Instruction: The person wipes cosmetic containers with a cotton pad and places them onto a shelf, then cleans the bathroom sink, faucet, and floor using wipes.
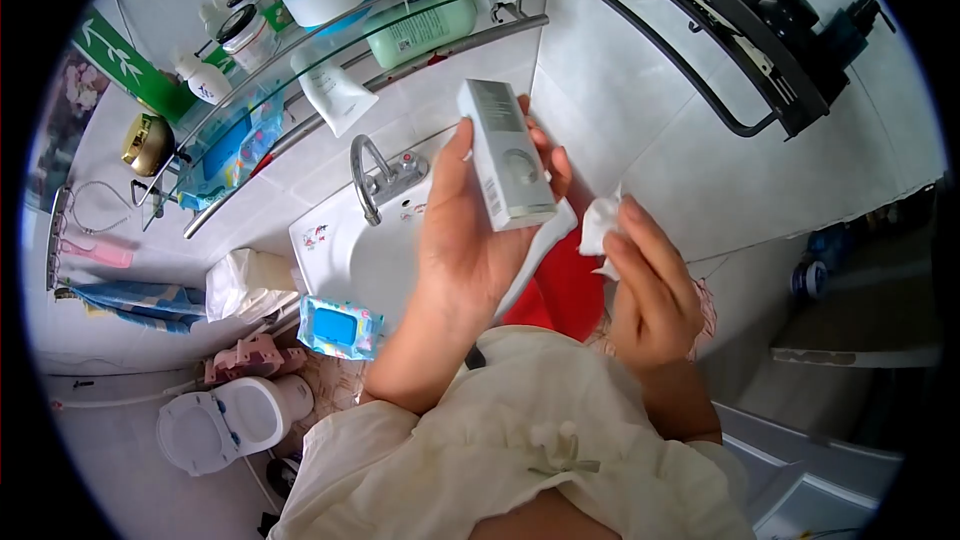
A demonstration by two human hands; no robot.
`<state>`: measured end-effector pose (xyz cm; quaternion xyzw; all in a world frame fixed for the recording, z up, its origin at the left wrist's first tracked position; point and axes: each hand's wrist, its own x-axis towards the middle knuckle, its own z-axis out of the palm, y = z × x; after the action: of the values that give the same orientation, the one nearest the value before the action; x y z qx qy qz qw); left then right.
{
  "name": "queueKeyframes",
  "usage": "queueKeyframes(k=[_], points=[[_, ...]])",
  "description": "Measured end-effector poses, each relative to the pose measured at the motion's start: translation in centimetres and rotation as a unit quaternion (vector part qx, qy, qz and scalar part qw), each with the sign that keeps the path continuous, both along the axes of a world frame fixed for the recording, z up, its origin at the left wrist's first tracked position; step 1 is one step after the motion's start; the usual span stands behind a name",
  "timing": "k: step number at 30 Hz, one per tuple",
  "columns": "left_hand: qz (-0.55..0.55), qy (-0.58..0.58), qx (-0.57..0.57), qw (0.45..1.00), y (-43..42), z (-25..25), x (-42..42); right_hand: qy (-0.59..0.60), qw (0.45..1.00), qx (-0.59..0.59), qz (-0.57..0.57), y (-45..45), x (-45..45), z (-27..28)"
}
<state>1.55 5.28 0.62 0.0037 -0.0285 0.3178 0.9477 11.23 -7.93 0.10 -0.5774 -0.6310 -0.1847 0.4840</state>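
Note:
My left hand (478, 250) is wrapped round a tall silver-grey cardboard box (506, 155), held tilted above the sink's right side. Its thumb lies along the left edge and the fingertips show on the right. To the right, my right hand (652, 295) pinches a crumpled white wipe (601, 228) between thumb and fingers, a short way from the box and apart from it. Under the hands is the white sink (395, 265) with a curved chrome faucet (366, 180).
A glass shelf (330, 30) with bottles and jars runs above the sink. A blue wipes pack (338, 328) lies on the sink's near left edge. The toilet (235, 418) is at lower left, a red basin (560, 290) beneath the sink, and a black rack (740, 40) at upper right.

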Motion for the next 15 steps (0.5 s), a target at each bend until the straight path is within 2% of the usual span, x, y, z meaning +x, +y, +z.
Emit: queueKeyframes(k=[1,3,4,6,12,15], points=[[-0.027,-0.008,-0.039,0.999,-0.3,0.1,0.1,-0.027,0.998,0.035,0.036,0.3,-0.5,0.0],[-0.062,-0.028,-0.03,0.997,-0.7,-0.2,0.3,-0.11,0.985,0.102,0.086,1.6,-1.2,-0.2],[-0.098,-0.049,-0.021,0.994,-0.9,-0.3,0.3,-0.108,0.985,0.103,0.086,2.3,-1.4,-0.3],[-0.105,-0.057,-0.042,0.992,-1.7,0.4,0.0,-0.194,0.973,0.123,0.037,3.0,-1.6,-0.2],[-0.055,-0.049,-0.052,0.996,-1.7,0.6,-0.9,-0.197,0.968,0.152,0.021,2.2,-0.5,-1.1],[-0.066,-0.045,-0.075,0.994,-1.9,0.7,-0.9,-0.189,0.974,0.126,0.015,1.4,-0.5,-0.4]])
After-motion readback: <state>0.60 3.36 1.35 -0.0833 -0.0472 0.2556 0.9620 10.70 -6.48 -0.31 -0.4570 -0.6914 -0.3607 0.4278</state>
